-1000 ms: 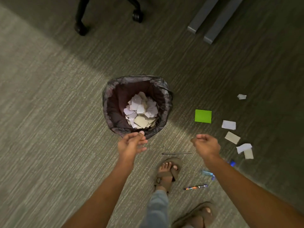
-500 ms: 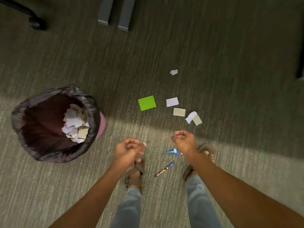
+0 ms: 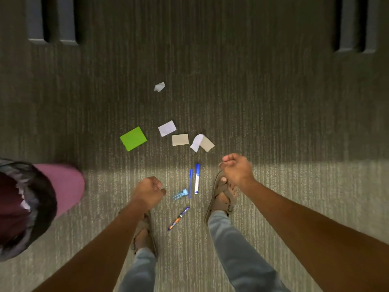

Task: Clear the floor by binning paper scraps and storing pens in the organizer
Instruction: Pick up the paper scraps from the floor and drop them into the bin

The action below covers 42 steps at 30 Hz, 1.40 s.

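A pink bin point(image 3: 63, 186) with a dark liner stands at the left edge. On the carpet ahead lie a green paper square point(image 3: 133, 138), a white scrap point(image 3: 167, 128), a tan scrap point(image 3: 180, 139), an overlapping white and tan pair point(image 3: 201, 142) and a small crumpled scrap point(image 3: 159, 86). Between my feet lie a thin blue pen point(image 3: 190, 183), a blue-and-white marker point(image 3: 197, 178), a pale blue cap-like piece point(image 3: 180, 194) and a multicoloured pen point(image 3: 179, 218). My left hand point(image 3: 148, 191) is a loose fist left of the pens. My right hand point(image 3: 236, 169) is curled shut above my right sandal, nothing visible in it.
Grey furniture legs stand at the far left point(image 3: 52, 20) and far right point(image 3: 355, 24) of the carpet. My two sandalled feet point(image 3: 223, 194) flank the pens.
My view has swung right, so the bin slid to the left edge and the scraps and pens moved to the centre. Both hands stay curled and have risen slightly apart.
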Each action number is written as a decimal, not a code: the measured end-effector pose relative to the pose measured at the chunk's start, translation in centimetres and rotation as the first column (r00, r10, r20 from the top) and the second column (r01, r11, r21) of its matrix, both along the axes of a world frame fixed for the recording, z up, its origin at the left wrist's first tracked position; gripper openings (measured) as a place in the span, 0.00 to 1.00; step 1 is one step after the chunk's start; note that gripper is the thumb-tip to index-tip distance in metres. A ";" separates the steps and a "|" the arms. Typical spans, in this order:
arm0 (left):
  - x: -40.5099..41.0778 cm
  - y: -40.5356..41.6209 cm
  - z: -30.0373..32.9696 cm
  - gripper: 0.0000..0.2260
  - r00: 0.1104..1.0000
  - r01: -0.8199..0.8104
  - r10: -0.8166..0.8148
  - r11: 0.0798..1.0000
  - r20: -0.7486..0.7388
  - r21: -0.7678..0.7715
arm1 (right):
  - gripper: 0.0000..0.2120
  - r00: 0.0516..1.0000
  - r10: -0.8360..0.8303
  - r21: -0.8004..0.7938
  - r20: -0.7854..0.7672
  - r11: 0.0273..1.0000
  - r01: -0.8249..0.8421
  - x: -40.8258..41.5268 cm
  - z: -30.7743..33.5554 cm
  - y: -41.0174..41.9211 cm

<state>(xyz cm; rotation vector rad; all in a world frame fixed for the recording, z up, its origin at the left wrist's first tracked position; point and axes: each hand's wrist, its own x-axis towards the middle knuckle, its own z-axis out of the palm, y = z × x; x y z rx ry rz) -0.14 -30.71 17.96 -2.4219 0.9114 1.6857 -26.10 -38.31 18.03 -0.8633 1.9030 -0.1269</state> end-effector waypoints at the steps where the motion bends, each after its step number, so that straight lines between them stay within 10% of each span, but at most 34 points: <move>1: -0.7 -0.6 -0.4 0.06 1.000 0.011 -0.011 1.000 0.011 -0.005 | 0.08 1.000 0.003 -0.009 -0.005 1.000 -0.003 -0.7 -0.4 -0.6; 10: -3.4 -3.8 -10.9 0.12 0.805 0.573 -0.514 0.803 0.296 -0.165 | 0.09 0.994 -0.104 -0.109 -0.037 0.989 0.100 0.8 -11.3 -3.0; 22: -5.0 -10.9 -25.6 0.27 0.686 0.727 -0.576 0.523 0.444 -0.445 | 0.19 0.973 -0.183 -0.324 -0.141 0.937 0.130 5.8 -25.3 -3.7; 32: -4.4 -12.6 -24.8 0.08 0.946 0.324 -0.247 0.720 0.209 -0.614 | 0.03 0.993 -0.077 -0.518 -0.095 0.855 0.017 6.1 -25.1 -3.1; 42: 2.8 -17.1 -25.2 0.09 0.799 0.590 -0.417 0.685 0.434 -0.427 | 0.05 0.825 0.389 -0.287 -0.410 0.804 -0.521 3.1 -25.8 -5.2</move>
